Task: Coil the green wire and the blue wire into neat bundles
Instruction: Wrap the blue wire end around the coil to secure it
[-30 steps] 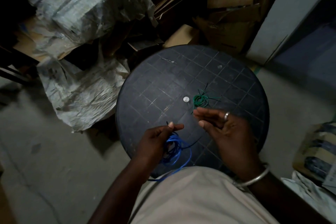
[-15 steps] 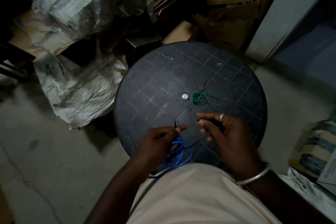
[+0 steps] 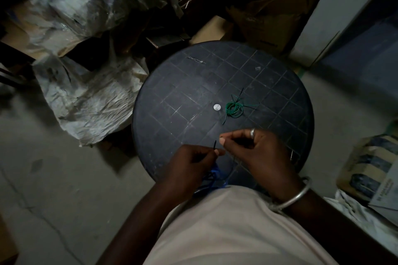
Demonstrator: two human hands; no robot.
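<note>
Left hand [image 3: 191, 165] pinches the blue wire [image 3: 212, 175] coil and a dark tie; right hand [image 3: 256, 148] pinches closed at three o'clock, contents unclear. Twisting snugly should bind it.

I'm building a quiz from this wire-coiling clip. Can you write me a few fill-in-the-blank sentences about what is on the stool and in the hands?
1. The coiled wire lying on the round stool is ____ in colour.
2. The small silver disc lies just to the ____ of the green wire in the picture.
3. The blue wire is bunched under the ____ hand.
4. The bangle is on the wrist of the ____ hand.

Missing words: green; left; left; right
</note>
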